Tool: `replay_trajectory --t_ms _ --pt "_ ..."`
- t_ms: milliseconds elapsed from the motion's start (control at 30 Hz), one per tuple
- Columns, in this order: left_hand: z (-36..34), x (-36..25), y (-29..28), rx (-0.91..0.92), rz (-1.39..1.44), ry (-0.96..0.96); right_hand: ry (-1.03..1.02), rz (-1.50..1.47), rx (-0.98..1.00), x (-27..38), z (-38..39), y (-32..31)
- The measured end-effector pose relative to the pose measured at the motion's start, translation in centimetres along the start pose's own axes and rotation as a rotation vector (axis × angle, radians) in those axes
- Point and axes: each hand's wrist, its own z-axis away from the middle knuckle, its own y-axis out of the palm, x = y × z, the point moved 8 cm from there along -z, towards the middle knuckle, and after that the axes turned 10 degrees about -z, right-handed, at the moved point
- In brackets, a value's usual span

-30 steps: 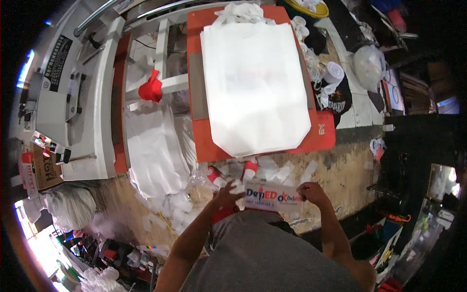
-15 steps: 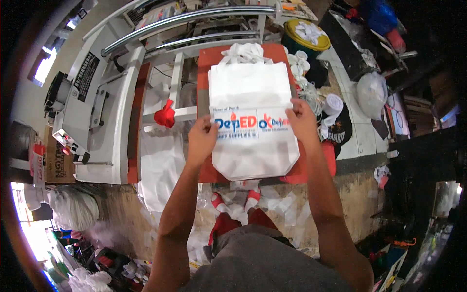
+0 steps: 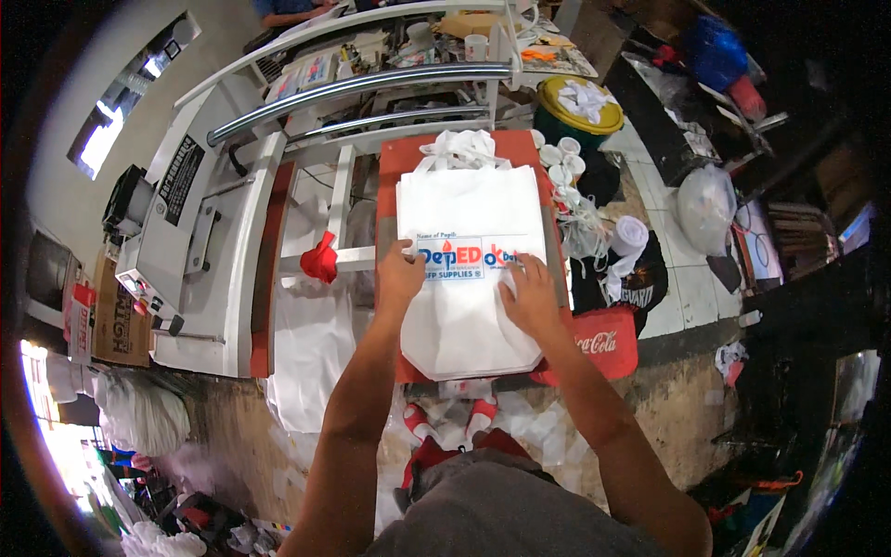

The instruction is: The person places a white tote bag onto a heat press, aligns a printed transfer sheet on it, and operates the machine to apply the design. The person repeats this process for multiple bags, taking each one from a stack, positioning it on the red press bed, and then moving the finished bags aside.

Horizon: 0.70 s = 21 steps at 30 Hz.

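A stack of white cloth bags [image 3: 469,200] lies on a reddish-brown board, with its bunched handles [image 3: 459,148] at the far end. Across the upper bag's middle rests a printed sheet [image 3: 449,264] with blue and red lettering. My left hand [image 3: 399,274] is at the sheet's left edge, thumb and fingertips apart and touching the bag. Over the sheet's right part my right hand [image 3: 534,299] lies with spread fingers, covering some of the print.
To the left stands a white heat-press machine [image 3: 172,241] with metal rails [image 3: 362,85]. A red cloth [image 3: 319,258] hangs on its frame. Rolls of white tape [image 3: 563,160], a yellow-lidded bucket [image 3: 580,99] and a red seat [image 3: 603,345] are at the right.
My right hand has shifted left from the sheet's right edge and now lies over it with fingers spread. The left hand stays by the left edge. The view has tilted upward.
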Motion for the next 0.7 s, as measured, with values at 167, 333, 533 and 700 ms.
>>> replay_trajectory --t_ms 167,333,533,700 --pt "3.4 -2.5 -1.6 -0.245 -0.176 0.403 -0.017 0.011 0.017 0.2 0.2 0.4" --pt "8.3 -3.4 0.1 -0.098 -0.375 0.61 0.011 0.004 0.033 -0.2 0.1 0.6" --pt "8.0 -1.8 0.2 -0.154 -0.342 0.579 0.028 0.015 0.037 0.2 0.2 0.8" --pt "8.0 -1.8 0.4 -0.154 -0.353 0.572 0.02 0.04 0.018 0.3 0.3 0.5"
